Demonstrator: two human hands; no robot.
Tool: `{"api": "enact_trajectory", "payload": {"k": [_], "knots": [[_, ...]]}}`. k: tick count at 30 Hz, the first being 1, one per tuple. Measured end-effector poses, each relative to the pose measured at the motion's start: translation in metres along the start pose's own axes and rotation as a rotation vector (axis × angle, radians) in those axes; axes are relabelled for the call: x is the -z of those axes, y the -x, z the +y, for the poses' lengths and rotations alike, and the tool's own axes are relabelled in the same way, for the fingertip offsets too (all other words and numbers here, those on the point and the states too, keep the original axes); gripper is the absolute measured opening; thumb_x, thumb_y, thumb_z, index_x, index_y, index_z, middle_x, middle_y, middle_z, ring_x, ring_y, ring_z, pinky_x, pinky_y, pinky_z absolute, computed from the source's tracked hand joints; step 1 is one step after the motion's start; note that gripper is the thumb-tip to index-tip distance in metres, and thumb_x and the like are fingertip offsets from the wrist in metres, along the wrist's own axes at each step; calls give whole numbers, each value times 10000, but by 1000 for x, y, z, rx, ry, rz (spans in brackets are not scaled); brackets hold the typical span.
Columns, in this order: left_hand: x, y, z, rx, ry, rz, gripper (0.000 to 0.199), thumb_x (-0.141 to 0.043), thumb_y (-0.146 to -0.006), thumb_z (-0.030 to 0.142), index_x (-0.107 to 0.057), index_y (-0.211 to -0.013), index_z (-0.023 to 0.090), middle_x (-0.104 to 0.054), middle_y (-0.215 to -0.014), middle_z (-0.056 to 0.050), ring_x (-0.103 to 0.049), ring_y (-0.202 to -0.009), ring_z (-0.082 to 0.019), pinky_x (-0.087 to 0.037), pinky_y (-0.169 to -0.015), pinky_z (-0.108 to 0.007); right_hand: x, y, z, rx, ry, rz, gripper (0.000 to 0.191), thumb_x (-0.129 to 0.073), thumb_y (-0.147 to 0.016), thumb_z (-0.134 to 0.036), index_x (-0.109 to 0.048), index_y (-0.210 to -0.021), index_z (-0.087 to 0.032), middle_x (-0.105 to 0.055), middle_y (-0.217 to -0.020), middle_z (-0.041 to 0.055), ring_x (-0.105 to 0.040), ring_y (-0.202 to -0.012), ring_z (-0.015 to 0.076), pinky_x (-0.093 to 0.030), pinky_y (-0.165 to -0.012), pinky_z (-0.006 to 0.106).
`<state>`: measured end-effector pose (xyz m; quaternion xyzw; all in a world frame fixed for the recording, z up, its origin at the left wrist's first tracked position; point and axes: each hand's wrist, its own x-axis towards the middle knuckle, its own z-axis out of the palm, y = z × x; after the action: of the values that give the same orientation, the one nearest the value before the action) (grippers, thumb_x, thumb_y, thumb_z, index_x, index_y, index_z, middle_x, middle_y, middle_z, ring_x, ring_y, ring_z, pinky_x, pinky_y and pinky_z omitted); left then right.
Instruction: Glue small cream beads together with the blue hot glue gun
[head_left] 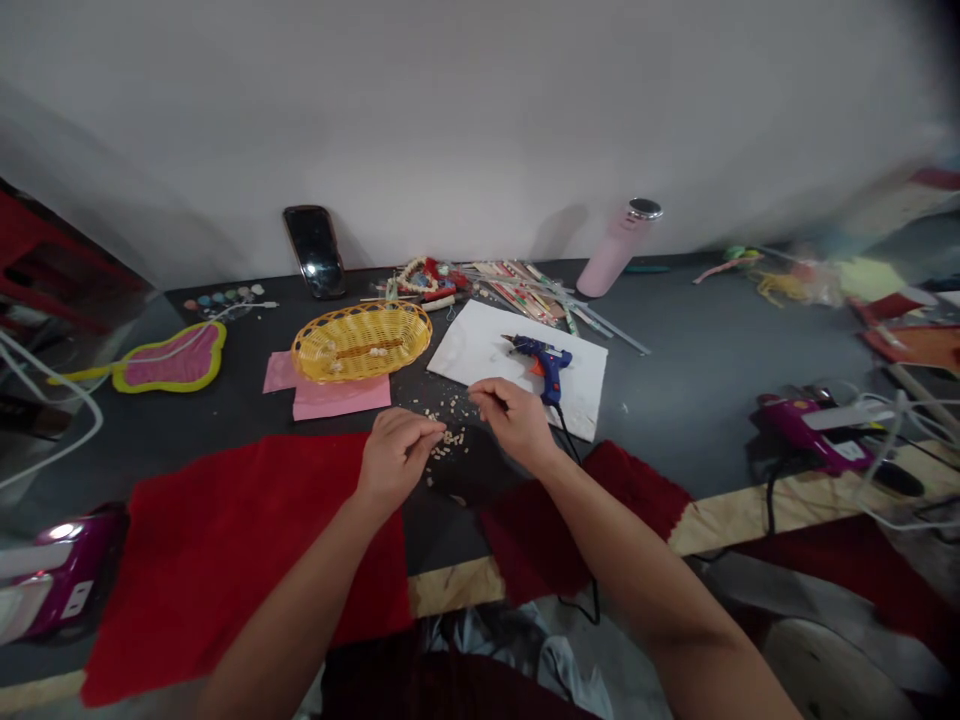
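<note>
My left hand [399,452] is pinched closed above the dark tabletop; anything between its fingertips is too small to make out. Opposite it, my right hand [514,415] also pinches thumb to forefinger near the edge of a white board [480,338], with its grip too small to identify. Small pale beads or bits [450,440] lie scattered on the table between the two hands. A blue hot glue gun [547,365] rests on the board just beyond my right hand. Up and left of my left hand, a yellow woven basket [360,370] stands on pink sheets [341,400], holding a few small pieces.
Red cloth [247,530] covers the front left, and a darker red cloth [630,490] lies under my right forearm. Patterned sticks [517,290], a pink tumbler [616,250] and a phone [315,250] stand or lie along the wall. Purple irons sit at both sides.
</note>
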<state>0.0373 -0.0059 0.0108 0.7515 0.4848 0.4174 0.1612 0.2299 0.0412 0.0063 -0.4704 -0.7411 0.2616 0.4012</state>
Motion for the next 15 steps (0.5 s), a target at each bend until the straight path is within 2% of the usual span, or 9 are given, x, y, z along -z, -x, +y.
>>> {"api": "enact_trajectory", "payload": {"k": [4,6,9,12,15], "knots": [[-1,2,-2,-4,14,51,73,-600,-800,218,-668,-826,212,-692,-761,-13,-593,-774,-158,-443,-761,-318,-3,-5,5,83,99,-66,216,-468,-878,-172,-634,-1015,-185,-655,-949,68,-616,-858,162,-477,-784,271],[-1,3,-1,-17,35,54,71,-606,-795,216,-672,-822,212,-691,-753,-13,-597,-764,-156,-451,-756,-314,-7,-5,7,109,148,-115,223,-481,-875,-175,-636,-1035,-188,-640,-989,80,-608,-884,166,-472,-801,275],[0,3,2,1,78,85,77,-603,-797,219,-677,-818,212,-686,-748,-14,-600,-758,-152,-465,-737,-299,-9,-4,6,116,162,-163,146,-531,-860,-208,-669,-904,-195,-647,-906,62,-607,-820,155,-469,-762,260],[0,4,0,65,80,129,104,-585,-811,225,-679,-852,214,-688,-797,-25,-603,-791,-155,-475,-743,-299,-10,-1,-5,134,80,-170,113,-561,-841,-213,-663,-796,-192,-648,-807,37,-598,-755,135,-454,-709,235],[-1,4,-5,33,40,72,177,-556,-830,222,-674,-962,220,-696,-896,-42,-603,-859,-168,-477,-790,-323,-11,5,-19,123,-52,-187,106,-567,-822,-194,-650,-758,-179,-636,-733,15,-578,-688,114,-435,-661,215]]}}
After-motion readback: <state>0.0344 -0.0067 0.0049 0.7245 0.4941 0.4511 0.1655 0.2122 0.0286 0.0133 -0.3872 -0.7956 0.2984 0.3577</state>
